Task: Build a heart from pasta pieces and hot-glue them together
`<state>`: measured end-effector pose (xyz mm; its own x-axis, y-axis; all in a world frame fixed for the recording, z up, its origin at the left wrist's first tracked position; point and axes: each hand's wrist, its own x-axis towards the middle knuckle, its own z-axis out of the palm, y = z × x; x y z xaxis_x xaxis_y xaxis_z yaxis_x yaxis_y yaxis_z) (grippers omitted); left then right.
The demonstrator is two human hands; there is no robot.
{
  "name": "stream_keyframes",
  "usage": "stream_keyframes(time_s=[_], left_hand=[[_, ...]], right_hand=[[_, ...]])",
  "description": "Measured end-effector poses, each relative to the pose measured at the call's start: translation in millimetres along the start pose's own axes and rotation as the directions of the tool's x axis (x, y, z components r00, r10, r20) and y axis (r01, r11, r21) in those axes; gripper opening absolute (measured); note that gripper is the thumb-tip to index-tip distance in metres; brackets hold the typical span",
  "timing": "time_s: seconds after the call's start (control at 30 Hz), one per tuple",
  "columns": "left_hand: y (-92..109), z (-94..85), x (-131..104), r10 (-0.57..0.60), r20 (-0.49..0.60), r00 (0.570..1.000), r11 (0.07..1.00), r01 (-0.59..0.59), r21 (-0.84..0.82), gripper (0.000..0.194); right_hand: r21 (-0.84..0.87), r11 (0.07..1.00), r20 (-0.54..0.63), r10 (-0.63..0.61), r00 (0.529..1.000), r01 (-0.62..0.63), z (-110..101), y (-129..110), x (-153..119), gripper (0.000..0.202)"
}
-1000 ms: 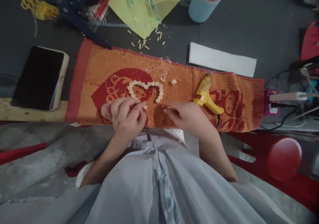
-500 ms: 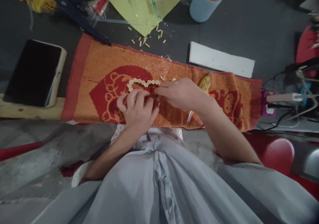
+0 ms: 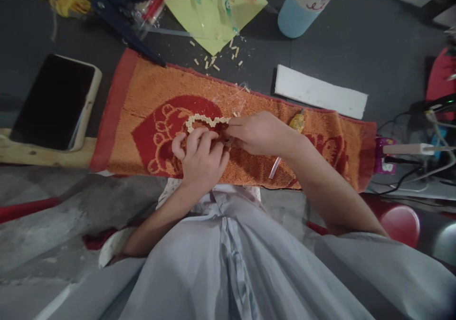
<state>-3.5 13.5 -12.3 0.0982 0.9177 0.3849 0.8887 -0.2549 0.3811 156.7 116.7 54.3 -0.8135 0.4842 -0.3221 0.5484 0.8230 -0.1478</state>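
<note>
A chain of small cream pieces (image 3: 204,119), curved like the top of a heart, lies on an orange and red towel (image 3: 153,80). My left hand (image 3: 204,156) rests over its lower left part with the fingers bent and apart, partly hiding the chain. My right hand (image 3: 254,132) is at the chain's right end, thumb and fingers pinched together; what is between them is too small to make out. A yellow glue gun (image 3: 297,122) lies partly under my right forearm, and a clear stick (image 3: 274,167) shows below the wrist.
Small cream bits (image 3: 213,62) lie beyond the towel near a yellow paper (image 3: 249,14). Also around are a phone (image 3: 53,101), blue pliers-like tool (image 3: 121,25), white strip (image 3: 320,91), light blue bottle (image 3: 297,14) and cables (image 3: 436,156) at right.
The whole view has shifted slightly, moving the table items a little to the right. My right hand has moved slightly over the glue gun's side; both hands keep nearly the same pose.
</note>
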Motion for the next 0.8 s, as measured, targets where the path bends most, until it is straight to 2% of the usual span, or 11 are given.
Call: stream_keyframes(time_s=[0.2, 0.4, 0.63, 0.73, 0.8], left_hand=[[1.0, -0.1, 2.1, 0.064, -0.051, 0.997, 0.993, -0.059, 0.099, 0.012], [1.4, 0.8, 2.7, 0.053, -0.067, 0.996, 0.997, -0.049, 0.061, 0.011], [2.2, 0.9, 2.0, 0.055, -0.055, 0.997, 0.993, -0.049, 0.106, 0.012], [0.7, -6.2, -2.0, 0.023, -0.003, 1.000, 0.999, -0.023, 0.042, 0.008], [-4.1, -14.3, -6.9, -0.015, 0.001, 1.000, 0.999, 0.015, -0.036, 0.013]], right_hand=[[-0.014, 0.999, 0.012, -0.038, 0.999, 0.039, 3.9, 3.0, 2.9, 0.025], [-0.015, 0.997, 0.007, -0.073, 0.997, 0.073, 6.2, 4.8, 4.3, 0.024], [-0.027, 0.997, 0.004, -0.066, 0.998, 0.066, 7.7, 4.6, 6.2, 0.024], [0.001, 0.999, -0.022, -0.036, 0.999, 0.036, 4.0, 5.6, 1.9, 0.026], [0.045, 0.999, -0.077, -0.002, 0.997, 0.005, -0.6, 7.0, -6.6, 0.030]])
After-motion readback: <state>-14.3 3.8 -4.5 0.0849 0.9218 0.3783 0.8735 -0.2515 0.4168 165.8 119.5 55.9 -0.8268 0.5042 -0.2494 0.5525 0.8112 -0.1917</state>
